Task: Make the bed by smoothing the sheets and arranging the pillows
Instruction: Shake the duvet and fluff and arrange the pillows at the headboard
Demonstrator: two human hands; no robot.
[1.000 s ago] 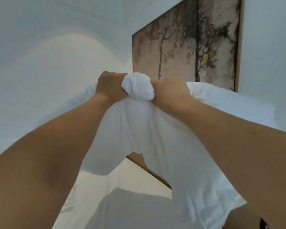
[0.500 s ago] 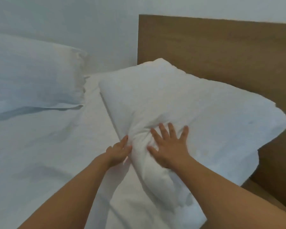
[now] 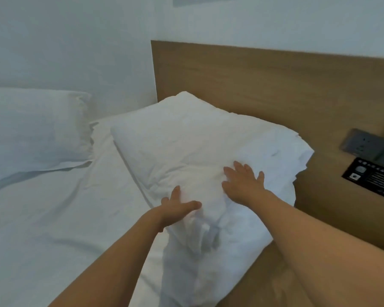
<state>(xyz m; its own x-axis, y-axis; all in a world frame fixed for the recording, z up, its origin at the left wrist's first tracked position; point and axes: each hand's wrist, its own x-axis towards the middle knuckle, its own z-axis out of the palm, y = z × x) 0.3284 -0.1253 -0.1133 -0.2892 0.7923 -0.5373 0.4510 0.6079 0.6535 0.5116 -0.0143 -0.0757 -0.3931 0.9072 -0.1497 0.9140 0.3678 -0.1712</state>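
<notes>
A white pillow (image 3: 186, 138) lies on the bed against the wooden headboard (image 3: 264, 85), its near end bunched and hanging over the bed's right edge. My left hand (image 3: 177, 209) rests flat on the pillow's near left side, fingers spread. Further right, my right hand (image 3: 244, 182) presses flat on top of it, fingers apart. Neither hand grips the fabric. A second white pillow (image 3: 31, 129) lies at the left by the wall. The white sheet (image 3: 53, 218) covers the mattress with light wrinkles.
A wooden panel continues right of the bed, carrying a dark socket plate (image 3: 361, 145) and a black printed label (image 3: 372, 176). White walls stand behind the bed. A wooden surface (image 3: 264, 280) shows below the pillow's overhang.
One second ago both hands held the pillow's bunched end up in the air. It has since been laid on the bed, and both hands now lie flat on it; the right hand has slid right.
</notes>
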